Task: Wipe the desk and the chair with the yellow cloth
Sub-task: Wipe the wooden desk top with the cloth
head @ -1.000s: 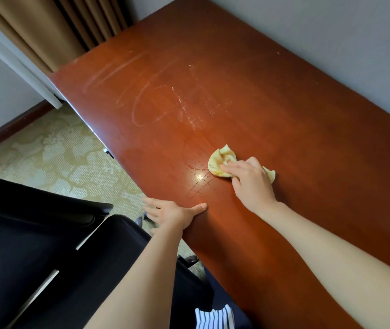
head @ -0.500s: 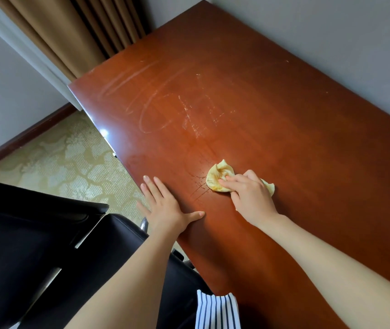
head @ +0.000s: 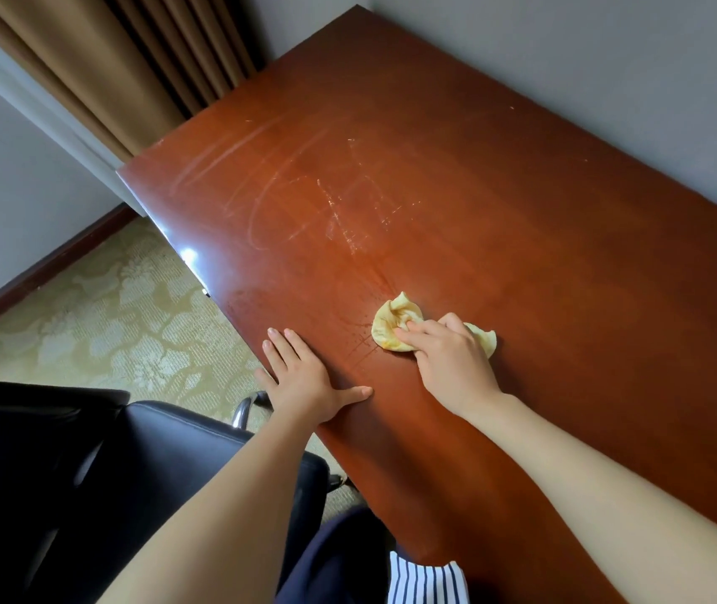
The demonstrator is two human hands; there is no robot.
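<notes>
- The yellow cloth [head: 391, 321] is seen bunched up on the red-brown worktop [head: 544, 263], in its near half and a little way in from the front edge.
- The cloth is covered by the right hand [head: 450, 364]; its grip is closed on the cloth, with bent fingers laid over the folds and pressing them onto the wood.
- Folds of the cloth are left showing ahead of the fingertips and again beyond the far side of the hand.
- The left hand [head: 309, 379] is laid flat on the worktop at its front edge, near the cloth but apart from it; its grip is released, the fingers straight and together, the thumb spread towards the right hand, and nothing is held.
- Pale smear marks [head: 304, 198] are seen on the wood farther from the person, well apart from the cloth.
- The black chair [head: 151, 473] is placed at the lower left, just beside the front edge of the worktop and under the left forearm.
- A patterned carpet [head: 99, 324] is seen to the left of the worktop, and brown curtains [head: 130, 58] are hung beyond its far left corner.
</notes>
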